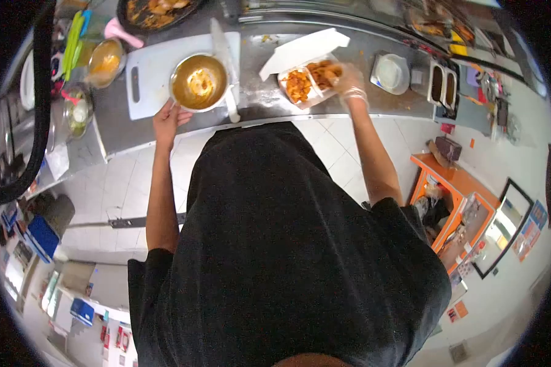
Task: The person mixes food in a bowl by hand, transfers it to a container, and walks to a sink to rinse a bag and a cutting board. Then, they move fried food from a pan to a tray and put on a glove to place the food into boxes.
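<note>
My left hand [168, 122] grips the rim of a metal bowl [215, 98] with some orange-yellow food at its bottom. The bowl is over a white cutting board [153, 73]. Beside it, a large knife [231, 101] lies on the board's right part, its handle toward me. My right hand [351, 82], in a clear glove and blurred, is at the right side of an open white takeaway box [315, 95]. The box holds orange-brown food pieces in two compartments, and its lid [303, 52] is raised behind. The right fingers are too smeared to make out.
A dark pan [156, 15] with food is at the back left. Near it are a pink-handled utensil [121, 32] and a bowl of yellow food [107, 61]. On the right stand a white bowl [392, 73] and metal containers [442, 84]. The counter edge [263, 118] runs before me.
</note>
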The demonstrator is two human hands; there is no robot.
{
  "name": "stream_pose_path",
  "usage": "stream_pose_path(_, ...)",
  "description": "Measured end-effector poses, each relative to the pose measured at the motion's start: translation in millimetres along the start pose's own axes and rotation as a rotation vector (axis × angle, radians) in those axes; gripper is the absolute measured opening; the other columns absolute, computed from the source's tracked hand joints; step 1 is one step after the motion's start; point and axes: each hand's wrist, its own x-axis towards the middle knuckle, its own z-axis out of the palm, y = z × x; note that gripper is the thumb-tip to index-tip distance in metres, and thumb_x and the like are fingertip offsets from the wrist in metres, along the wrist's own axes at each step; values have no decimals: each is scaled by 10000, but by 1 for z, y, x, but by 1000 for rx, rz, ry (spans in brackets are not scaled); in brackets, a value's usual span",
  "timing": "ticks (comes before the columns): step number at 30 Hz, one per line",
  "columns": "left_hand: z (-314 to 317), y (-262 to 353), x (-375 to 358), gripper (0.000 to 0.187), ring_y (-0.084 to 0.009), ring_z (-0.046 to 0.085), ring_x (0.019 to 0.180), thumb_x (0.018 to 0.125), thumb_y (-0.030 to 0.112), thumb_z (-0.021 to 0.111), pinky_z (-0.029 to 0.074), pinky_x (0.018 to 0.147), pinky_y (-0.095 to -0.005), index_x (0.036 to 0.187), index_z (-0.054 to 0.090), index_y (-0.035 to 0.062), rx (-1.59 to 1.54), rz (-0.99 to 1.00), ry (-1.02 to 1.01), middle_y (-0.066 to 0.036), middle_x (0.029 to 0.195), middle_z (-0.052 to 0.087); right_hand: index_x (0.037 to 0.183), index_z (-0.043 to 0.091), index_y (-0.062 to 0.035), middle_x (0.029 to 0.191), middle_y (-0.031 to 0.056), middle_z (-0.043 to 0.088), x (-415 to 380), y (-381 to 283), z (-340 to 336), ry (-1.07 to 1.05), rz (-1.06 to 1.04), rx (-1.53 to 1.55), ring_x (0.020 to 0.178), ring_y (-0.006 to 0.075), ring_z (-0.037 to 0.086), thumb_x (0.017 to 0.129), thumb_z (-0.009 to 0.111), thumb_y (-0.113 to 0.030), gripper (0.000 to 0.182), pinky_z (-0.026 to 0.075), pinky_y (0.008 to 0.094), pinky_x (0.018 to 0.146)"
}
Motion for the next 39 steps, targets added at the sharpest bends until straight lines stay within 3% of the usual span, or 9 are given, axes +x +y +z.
stream_pose_path(2,-1,-2,1,453,-212,708,779,991,154,528,586,687,-289,1394,429,-26,-11,0,-4,-129,885,686,1030,715,-126,1079,185,645,11,29,31,183,-33,-148,1051,334,609,807,677,-371,334,485,437,906)
stream_pose_path(10,3,7,1,448,-182,706,776,1000,174,515,575,679,-263,1407,431,9,6,-17,-62,-114,884,696,1051,686,-125,1042,180,656,16,37,43,214,-20,-225,989,354,617,786,675,-279,307,482,431,903)
stream_pose_path(13,4,9,0,446,-174,706,772,999,169,517,574,672,-259,1407,432,11,-14,-12,-68,-110,882,698,1040,677,-136,1092,173,642,1,0,19,182,-20,-291,1040,334,609,813,629,-220,247,483,431,915)
stream_pose_path(19,13,21,-12,442,-176,709,734,992,159,533,572,629,-251,1392,444,-6,96,118,-49,-97,815,695,1045,685,-128,1043,110,666,-35,-137,18,82,-629,419,944,295,639,847,612,-137,211,505,420,836)
stream_pose_path(21,13,19,-13,451,-146,706,711,983,143,545,558,611,-222,1391,439,-18,122,157,-43,-93,847,706,1066,655,-73,907,126,661,-26,-181,44,17,-891,281,895,300,643,828,634,-77,239,520,385,839)
stream_pose_path(23,15,22,-14,449,-149,707,722,980,143,552,552,603,-225,1388,447,-14,158,159,-18,-96,847,705,1082,643,-75,903,129,653,-11,-217,76,-77,-857,-41,929,315,651,838,600,-70,248,527,394,851)
stream_pose_path(29,11,24,-12,410,-156,706,712,981,148,550,557,615,-245,1346,497,-30,179,185,-62,-98,804,702,1103,641,-81,1059,156,660,35,-251,144,-173,-914,-284,969,338,661,854,545,-62,268,540,432,828)
stream_pose_path(33,6,22,-7,402,-153,705,705,980,148,550,564,620,-253,1352,506,3,166,202,-102,-103,770,699,1096,647,-78,1083,161,662,36,-254,158,-160,-912,-270,973,344,662,862,549,-99,255,544,439,813)
stream_pose_path(39,-5,26,2,407,-160,705,702,962,133,563,568,607,-269,1358,520,48,214,201,-127,-100,777,699,1000,675,-31,1032,208,672,23,-271,139,-168,-506,38,928,375,655,859,570,-208,249,518,464,835)
